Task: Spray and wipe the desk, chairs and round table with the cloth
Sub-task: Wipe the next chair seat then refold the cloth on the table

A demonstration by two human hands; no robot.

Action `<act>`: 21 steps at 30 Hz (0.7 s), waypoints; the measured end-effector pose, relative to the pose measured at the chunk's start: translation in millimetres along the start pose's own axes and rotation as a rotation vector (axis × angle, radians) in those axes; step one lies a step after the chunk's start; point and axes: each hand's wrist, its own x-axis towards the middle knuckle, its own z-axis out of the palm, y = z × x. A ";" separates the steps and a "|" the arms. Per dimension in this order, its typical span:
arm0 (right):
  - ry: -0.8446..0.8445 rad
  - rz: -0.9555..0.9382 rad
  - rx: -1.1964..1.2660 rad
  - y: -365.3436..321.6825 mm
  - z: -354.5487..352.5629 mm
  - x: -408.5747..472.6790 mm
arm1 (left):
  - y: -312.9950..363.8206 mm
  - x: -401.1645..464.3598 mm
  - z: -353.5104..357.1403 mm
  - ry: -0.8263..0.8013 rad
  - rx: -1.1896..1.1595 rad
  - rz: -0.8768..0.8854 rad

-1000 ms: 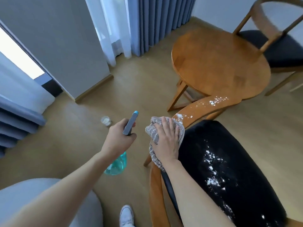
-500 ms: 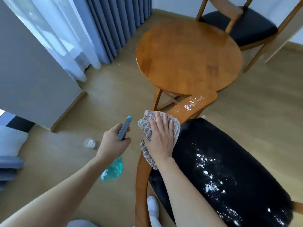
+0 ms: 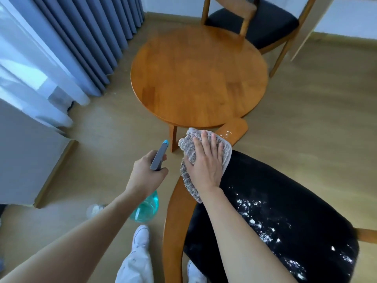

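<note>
A light wood-plank floor (image 3: 306, 111) fills the room, with pleated blue-grey curtains (image 3: 95, 37) and a sheer white drape (image 3: 30, 78) hanging at ten o'clock and a grey wall panel (image 3: 24, 156) at nine. At the centre stands the round honey-coloured wooden table (image 3: 199, 78), its top bare and glossy. Beyond it at one o'clock sits a wooden chair with a black padded seat (image 3: 263, 23). Nearest the camera, at five o'clock, is a second wooden chair with a curved backrest and black cushion (image 3: 275, 201); white powdery specks are scattered over the cushion, and a few remain on the backrest's end just beside the table's edge. The right hand (image 3: 204, 162), fingers straight and flat, presses a grey knitted cloth (image 3: 188, 149) onto the curved backrest. The left hand (image 3: 146, 174), at seven o'clock of the cloth, curls its fingers around the grey trigger head of a translucent teal spray bottle (image 3: 145, 209), nozzle pointing towards the table. A small clear container (image 3: 94, 210) lies on the floor at eight o'clock, blurred. White shoes (image 3: 140, 236) and pale trousers show at six.
</note>
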 end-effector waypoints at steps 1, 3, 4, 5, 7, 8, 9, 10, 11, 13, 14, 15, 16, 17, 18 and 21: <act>0.000 0.027 0.000 3.3 0.1 6.2 | 1.9 8.2 0.5 -0.028 0.002 0.012; 0.015 0.084 -0.013 8.9 0.5 17.9 | 6.7 26.0 -0.6 -0.084 -0.002 0.043; 0.024 0.115 -0.022 11.1 0.9 22.7 | 9.7 34.9 -2.0 -0.114 -0.002 0.060; 0.034 0.147 -0.030 13.0 1.7 27.3 | 12.6 43.8 -3.7 -0.146 0.001 0.078; 0.062 0.216 -0.043 16.4 2.8 36.4 | 17.7 59.8 -8.5 -0.212 0.024 0.115; 0.076 0.250 -0.046 18.3 3.1 41.4 | 19.7 67.0 -11.3 -0.241 0.043 0.139; 0.089 0.282 -0.046 20.5 3.2 46.2 | 21.6 73.9 -14.8 -0.265 0.062 0.168; 0.098 0.312 -0.046 22.6 3.6 50.8 | 23.6 80.7 -18.6 -0.288 0.077 0.200; 0.103 0.337 -0.050 24.6 4.0 54.4 | 25.9 86.9 -22.3 -0.313 0.088 0.231; 0.106 0.378 -0.059 27.9 4.2 59.5 | 31.3 99.4 -27.2 -0.353 0.092 0.274; 0.111 0.393 -0.062 29.8 3.8 62.1 | 34.0 105.4 -27.8 -0.361 0.095 0.284; 0.117 0.405 -0.063 32.0 3.5 65.2 | 36.6 111.0 -27.3 -0.365 0.105 0.290; 0.124 0.419 -0.058 34.6 3.2 68.6 | 38.8 116.2 -25.7 -0.371 0.115 0.293; 0.132 0.436 -0.052 37.5 2.8 72.5 | 41.1 121.2 -23.4 -0.381 0.119 0.294; 0.138 0.454 -0.050 40.5 2.6 76.6 | 43.3 126.1 -20.4 -0.393 0.119 0.295; 0.163 0.509 -0.085 50.5 1.4 90.0 | 50.1 140.9 -8.7 -0.427 0.138 0.316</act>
